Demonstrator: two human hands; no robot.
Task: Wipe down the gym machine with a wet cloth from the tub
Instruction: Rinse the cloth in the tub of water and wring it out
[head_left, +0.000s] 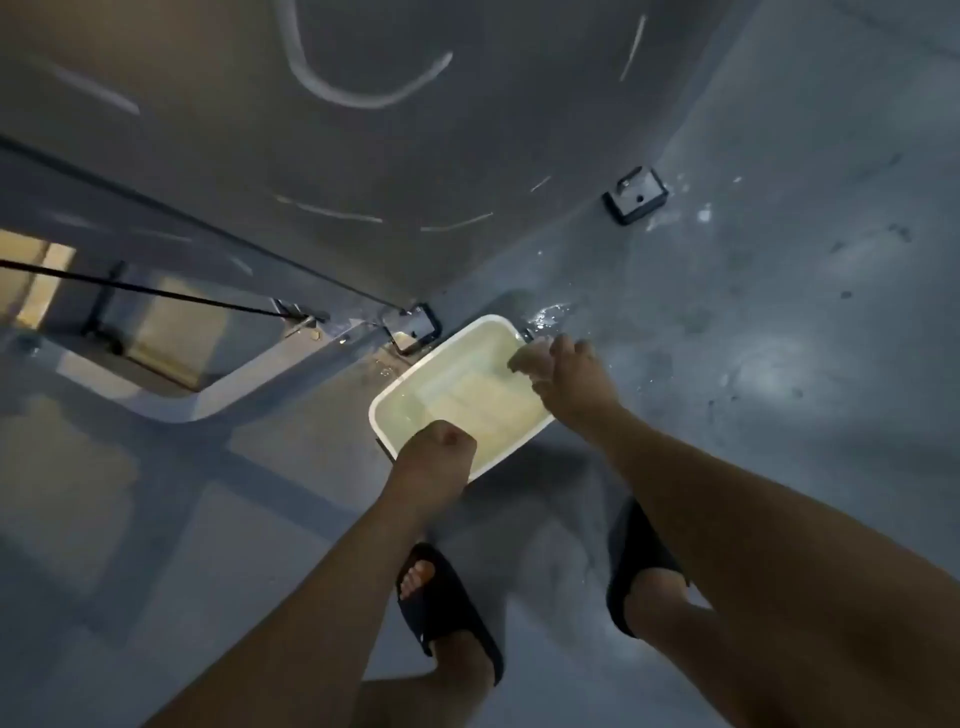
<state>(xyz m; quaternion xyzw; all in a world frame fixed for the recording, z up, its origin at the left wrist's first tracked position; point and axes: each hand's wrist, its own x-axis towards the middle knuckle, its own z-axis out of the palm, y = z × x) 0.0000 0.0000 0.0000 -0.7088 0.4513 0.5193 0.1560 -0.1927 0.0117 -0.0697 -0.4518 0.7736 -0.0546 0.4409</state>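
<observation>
A white rectangular tub of cloudy water stands on the grey floor beside the gym machine's grey frame. My left hand is curled in a fist over the tub's near rim and seems to grip it. My right hand is over the tub's far right corner and pinches a small pale wad of cloth just above the water. Most of the cloth is hidden by my fingers.
A black machine foot plate is bolted to the floor at the upper right. A thin black cable runs along the frame on the left. Water is spilled on the floor behind the tub. My feet in black sandals stand near the tub.
</observation>
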